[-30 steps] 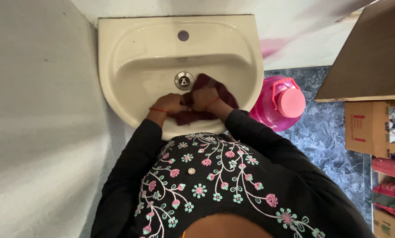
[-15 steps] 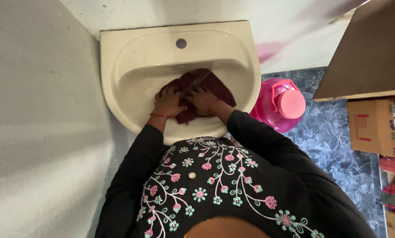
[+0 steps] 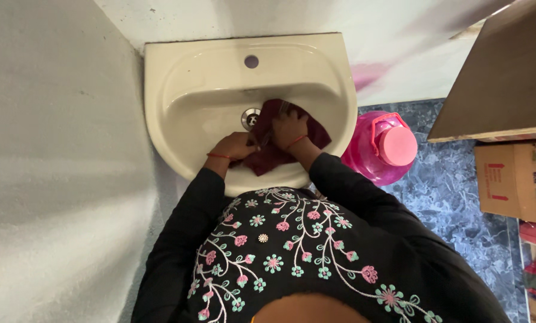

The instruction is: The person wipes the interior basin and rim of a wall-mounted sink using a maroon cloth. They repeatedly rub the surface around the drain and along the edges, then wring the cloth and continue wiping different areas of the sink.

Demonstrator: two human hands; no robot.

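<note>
Nearest the front rim of the cream washbasin (image 3: pixel 160 119), the left hand (image 3: pixel 235 145) lies curled on the near edge of a dark maroon cloth (image 3: pixel 274 157), its fingers pressed together on the fabric, though whether they pinch a fold I cannot tell. A little farther in, the right hand (image 3: pixel 289 128) bears down on the middle of the cloth with fingers bent and closed over a bunched part. The cloth is bunched in the bowl's right half, reaching from the front wall to just beside the drain (image 3: pixel 250 117), which shows half uncovered. Judging from this, the work with the cloth in the bowl is under way: the right and front parts are covered, while the left slope, the back wall and the ledge with its tap hole (image 3: pixel 251 61) lie bare. Room is tight: a wall (image 3: pixel 58 149) stands close on the left, a pink jug (image 3: pixel 381 146) sits just beside the right rim, and the open bowl toward the back offers the freest space.
</note>
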